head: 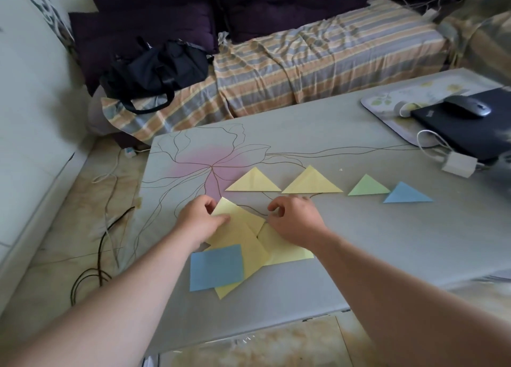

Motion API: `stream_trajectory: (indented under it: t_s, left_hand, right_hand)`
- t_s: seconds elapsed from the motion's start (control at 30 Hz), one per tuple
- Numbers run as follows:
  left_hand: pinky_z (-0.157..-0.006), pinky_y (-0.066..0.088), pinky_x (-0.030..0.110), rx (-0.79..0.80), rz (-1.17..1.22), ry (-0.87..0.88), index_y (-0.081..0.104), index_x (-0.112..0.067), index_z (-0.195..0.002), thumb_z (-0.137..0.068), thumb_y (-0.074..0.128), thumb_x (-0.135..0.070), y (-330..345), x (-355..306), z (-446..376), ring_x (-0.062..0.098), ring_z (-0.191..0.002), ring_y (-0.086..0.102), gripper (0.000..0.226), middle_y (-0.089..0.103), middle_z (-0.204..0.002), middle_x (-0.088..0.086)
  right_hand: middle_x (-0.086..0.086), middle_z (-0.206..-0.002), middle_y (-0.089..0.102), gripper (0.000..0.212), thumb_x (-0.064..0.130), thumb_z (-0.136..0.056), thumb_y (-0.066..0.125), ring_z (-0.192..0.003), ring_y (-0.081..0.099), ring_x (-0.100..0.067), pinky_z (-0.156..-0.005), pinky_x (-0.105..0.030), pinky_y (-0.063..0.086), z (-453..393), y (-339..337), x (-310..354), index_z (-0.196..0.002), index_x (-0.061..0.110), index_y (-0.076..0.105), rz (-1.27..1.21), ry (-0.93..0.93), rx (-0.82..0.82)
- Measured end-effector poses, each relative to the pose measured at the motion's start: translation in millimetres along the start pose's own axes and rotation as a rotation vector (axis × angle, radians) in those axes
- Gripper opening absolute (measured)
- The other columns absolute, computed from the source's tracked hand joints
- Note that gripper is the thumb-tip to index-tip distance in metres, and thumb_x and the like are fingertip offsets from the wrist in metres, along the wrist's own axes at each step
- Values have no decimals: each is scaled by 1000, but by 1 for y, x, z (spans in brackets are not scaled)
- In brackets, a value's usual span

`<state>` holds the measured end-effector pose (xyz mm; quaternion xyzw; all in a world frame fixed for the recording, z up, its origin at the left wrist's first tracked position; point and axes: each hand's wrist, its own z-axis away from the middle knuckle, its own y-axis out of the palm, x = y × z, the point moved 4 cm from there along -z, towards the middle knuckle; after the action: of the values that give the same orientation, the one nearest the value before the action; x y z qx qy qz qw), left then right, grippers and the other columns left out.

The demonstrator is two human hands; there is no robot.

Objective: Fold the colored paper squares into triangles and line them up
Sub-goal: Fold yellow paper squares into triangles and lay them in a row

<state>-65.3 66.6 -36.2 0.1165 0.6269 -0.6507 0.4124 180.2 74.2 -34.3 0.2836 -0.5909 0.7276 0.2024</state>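
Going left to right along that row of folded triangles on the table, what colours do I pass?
Yellow triangle → second yellow triangle → green triangle → blue triangle.

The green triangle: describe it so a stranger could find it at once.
On the grey table, a row of folded triangles runs left to right beyond the hands. The green triangle is third, between a yellow triangle and the blue triangle. It is the only green paper.
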Motion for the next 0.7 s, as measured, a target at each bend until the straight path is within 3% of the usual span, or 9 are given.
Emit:
stream_trajectory:
  t_s: [0.1,0.33,0.43,0.5,0.53,0.63,0.7]
  left_hand:
    - [-71,48,33,-156,133,26,63,-23,-91,-84,74,-23,-22,-1,6,25,-85,65,13,68,-90,-8]
    - [-77,57,34,-394,400,212,69,-29,-106,-95,67,-26,-96,-53,49,15,-92,71,12,74,-99,-10]
    - [-74,58,32,-368,630,263,70,-27,-102,-96,67,-25,-110,-81,74,7,-84,72,7,77,-92,-12]
    - [-76,59,33,-323,729,283,71,-25,-102,-96,68,-23,-108,-96,91,6,-82,71,7,78,-91,-11]
    - [-79,60,38,-307,760,290,71,-25,-102,-95,69,-24,-106,-101,99,9,-84,72,8,79,-93,-9]
    - [-89,60,52,-246,848,301,73,-29,-99,-93,72,-25,-96,-113,119,19,-91,74,7,80,-98,-1]
    - [-91,60,55,-206,857,326,74,-30,-101,-94,74,-24,-87,-119,130,22,-92,74,9,80,-99,1]
  right_hand:
    - [7,-109,64,33,29,-87,59,-112,51,-20,-96,-30,44,12,-4,2,-119,33,68,-23,15,28]
    - [8,-124,60,39,31,-91,65,-116,56,-14,-96,-30,46,38,-34,25,-130,34,64,-71,-71,-17]
    - [10,-114,62,31,30,-93,68,-102,59,-12,-77,-23,45,48,-60,50,-123,34,66,-219,-94,-70]
    - [9,-108,66,27,32,-93,70,-87,63,-12,-65,-21,47,58,-78,65,-120,34,66,-468,-44,-62]
    - [7,-108,69,28,34,-94,70,-85,65,-13,-65,-23,50,64,-85,72,-122,33,66,-610,-16,-33]
    - [3,-113,74,33,42,-95,70,-92,74,-21,-86,-39,58,87,-100,82,-126,32,64,-916,30,78]
    - [0,-112,76,30,33,-96,71,-86,75,-24,-87,-42,58,102,-106,81,-125,29,65,-995,34,91]
